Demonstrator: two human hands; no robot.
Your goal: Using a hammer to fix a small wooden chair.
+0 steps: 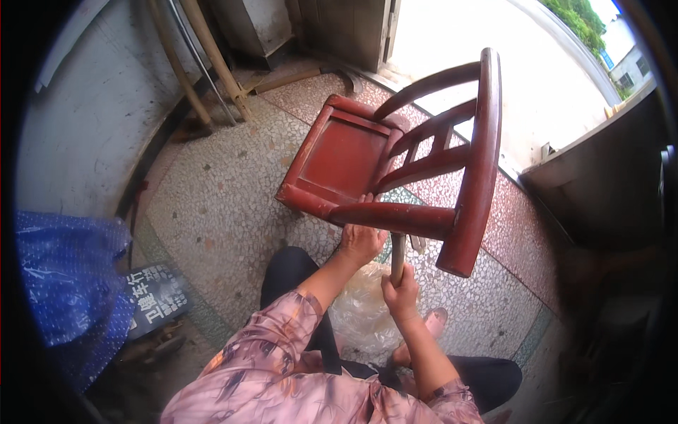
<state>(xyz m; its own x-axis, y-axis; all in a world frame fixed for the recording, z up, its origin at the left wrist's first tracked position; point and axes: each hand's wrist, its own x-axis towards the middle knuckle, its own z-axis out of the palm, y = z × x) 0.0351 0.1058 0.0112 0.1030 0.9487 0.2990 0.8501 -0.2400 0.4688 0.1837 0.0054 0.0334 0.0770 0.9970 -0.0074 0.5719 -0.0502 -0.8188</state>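
Note:
A dark red wooden chair (pixel 345 159) with a curved, slatted back is in front of me, its back leaning to the right. My left hand (pixel 362 240) is closed round the chair's near side rail, and its fingertips show above the rail beside the seat. Below that rail, my right hand (pixel 401 291) is wrapped round an upright wooden tool handle (pixel 397 258). The handle's upper end goes behind the rail, so the tool's head is hidden. A crumpled clear plastic bag (pixel 364 307) lies on the floor between my legs, under my forearms.
Wooden poles and a metal rod (pixel 201 60) lean against the left wall. A long-handled tool (pixel 296 79) lies beyond the chair. Blue plastic sheeting (pixel 67 283) and a dark sign board (pixel 159 297) sit at left. A bright doorway (pixel 480 42) opens at far right.

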